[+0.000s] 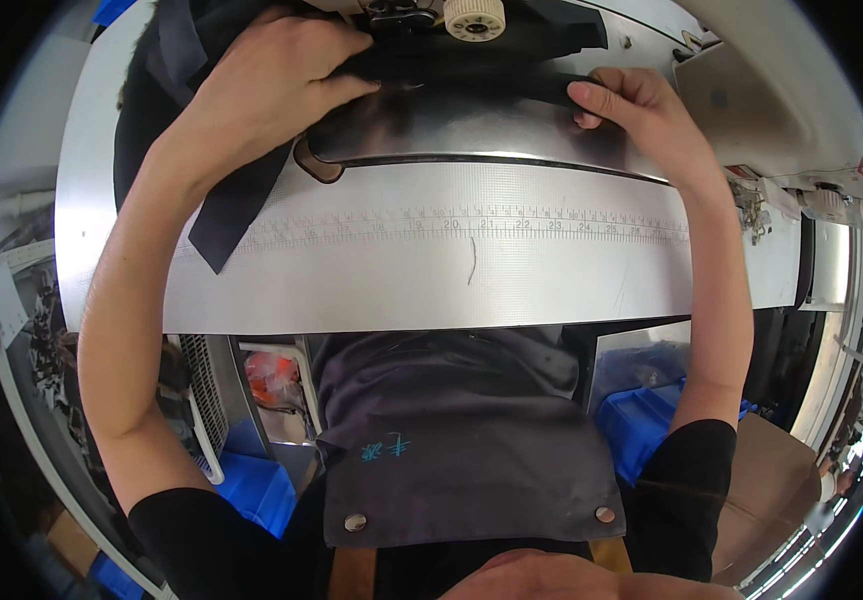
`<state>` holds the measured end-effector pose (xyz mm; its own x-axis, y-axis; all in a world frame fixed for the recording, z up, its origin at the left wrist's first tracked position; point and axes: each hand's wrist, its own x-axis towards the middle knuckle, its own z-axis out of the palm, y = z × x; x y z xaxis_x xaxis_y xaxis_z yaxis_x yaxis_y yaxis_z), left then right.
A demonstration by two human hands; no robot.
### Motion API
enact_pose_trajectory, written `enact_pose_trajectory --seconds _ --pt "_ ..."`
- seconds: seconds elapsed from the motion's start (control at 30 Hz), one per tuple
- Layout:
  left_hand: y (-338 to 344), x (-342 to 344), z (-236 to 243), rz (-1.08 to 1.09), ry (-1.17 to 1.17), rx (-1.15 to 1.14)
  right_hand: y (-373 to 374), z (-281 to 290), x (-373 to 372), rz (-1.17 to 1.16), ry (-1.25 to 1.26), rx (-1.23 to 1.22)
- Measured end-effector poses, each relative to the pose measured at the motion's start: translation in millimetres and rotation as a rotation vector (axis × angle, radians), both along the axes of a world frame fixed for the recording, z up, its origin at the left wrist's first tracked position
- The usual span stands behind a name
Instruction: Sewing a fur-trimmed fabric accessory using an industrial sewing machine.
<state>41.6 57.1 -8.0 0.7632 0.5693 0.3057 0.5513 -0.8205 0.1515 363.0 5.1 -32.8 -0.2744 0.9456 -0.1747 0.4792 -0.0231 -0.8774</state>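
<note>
Black cloth [492, 68] stretches across the sewing machine bed below the needle area, and a pointed end hangs toward me at the left. My left hand [292, 75] rests on the cloth just left of the presser foot [402, 14]. Its thumb and forefinger point right with a gap between them; the other fingertips are hidden. Farther right, my right hand [632, 100] pinches the cloth's edge between thumb and bent fingers. A shiny metal plate [402, 130] lies in front of the cloth between both hands.
A white dial [475, 18] sits on the machine at the top. Nearer me runs a pale tabletop [372, 290] with a printed ruler scale and a loose dark thread [473, 260]. Blue bins [257, 490] stand below at both sides. My dark apron [472, 450] touches the table's front.
</note>
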Motion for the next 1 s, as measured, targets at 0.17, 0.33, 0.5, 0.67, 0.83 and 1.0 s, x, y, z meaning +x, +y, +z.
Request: enact_pose_trajectory --seconds 0.17,0.33,0.5,0.67,0.83,1.0 --pt "-5.6 9.0 15.4 0.191 0.209 -0.252 15.8 5.1 1.8 0.009 -0.226 -0.047" --pt "-9.3 6.7 9.9 0.083 0.21 -0.076 -7.8 11.7 -23.0 -0.122 -0.99 1.121" --pt "-15.2 8.8 11.4 0.087 0.239 -0.083 -4.9 9.4 -94.5 0.28 -0.225 1.083" --pt "-17.4 13.2 3.9 0.021 0.247 0.032 3.3 -6.8 -98.5 0.172 -0.571 0.969" --pt "-11.7 8.3 9.2 0.104 0.282 -0.035 24.8 -27.8 -97.4 0.089 -0.565 0.97" --pt "-7.5 1.1 6.9 0.121 0.176 -0.022 40.1 -35.9 -93.4 0.111 -0.631 1.286"
